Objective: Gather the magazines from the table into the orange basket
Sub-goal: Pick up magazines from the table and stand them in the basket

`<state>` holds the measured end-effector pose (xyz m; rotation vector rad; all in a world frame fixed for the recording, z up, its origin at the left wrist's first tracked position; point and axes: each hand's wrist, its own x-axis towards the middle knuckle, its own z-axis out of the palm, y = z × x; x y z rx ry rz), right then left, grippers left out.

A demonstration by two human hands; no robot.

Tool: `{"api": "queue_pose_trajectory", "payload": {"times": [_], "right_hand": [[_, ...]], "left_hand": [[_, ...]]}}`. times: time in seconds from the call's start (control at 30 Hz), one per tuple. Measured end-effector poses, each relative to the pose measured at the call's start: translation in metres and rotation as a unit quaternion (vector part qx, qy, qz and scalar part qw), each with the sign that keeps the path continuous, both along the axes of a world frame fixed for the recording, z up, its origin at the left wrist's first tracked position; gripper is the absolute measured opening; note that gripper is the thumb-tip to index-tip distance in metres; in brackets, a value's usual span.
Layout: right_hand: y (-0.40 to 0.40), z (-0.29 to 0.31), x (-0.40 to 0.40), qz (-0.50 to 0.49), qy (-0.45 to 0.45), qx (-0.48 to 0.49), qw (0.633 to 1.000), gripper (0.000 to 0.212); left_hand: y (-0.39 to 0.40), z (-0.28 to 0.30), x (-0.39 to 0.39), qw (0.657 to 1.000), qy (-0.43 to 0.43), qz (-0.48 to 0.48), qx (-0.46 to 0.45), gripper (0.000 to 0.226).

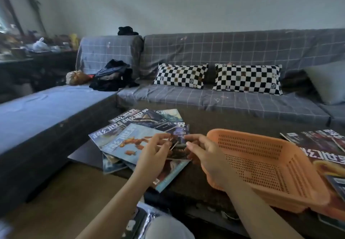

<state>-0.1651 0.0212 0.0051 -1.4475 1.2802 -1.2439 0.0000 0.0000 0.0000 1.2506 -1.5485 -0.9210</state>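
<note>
Place: a home living room
Evidence: grey checked sofa (224, 56), chequered cushions (180, 76), low coffee table (196, 179), clothes pile (112, 76)

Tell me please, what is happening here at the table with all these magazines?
A person is tidying magazines into the orange basket, which lies on the low table and looks empty so far. Both hands are over the pile of magazines on the left: the left hand and the right hand are taking hold of the edge of the top blue-cover magazine. A second batch of magazines lies to the right of the basket, untouched.
</note>
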Motion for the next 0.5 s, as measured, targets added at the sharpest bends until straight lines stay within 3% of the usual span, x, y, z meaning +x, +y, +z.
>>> {"api": "queue_pose_trajectory", "payload": {"times": [0.27,0.5], "right_hand": [[-0.081,-0.039,0.051,0.029,0.040,0.091,0.995,0.012],[-0.130,-0.082,0.072,-0.036,0.093,0.110,0.989,0.014]], "left_hand": [[-0.056,-0.049,0.046,0.996,-0.026,0.081,0.013,0.016],[-0.082,-0.092,0.069,0.985,-0.071,0.157,0.011,0.012]]}}
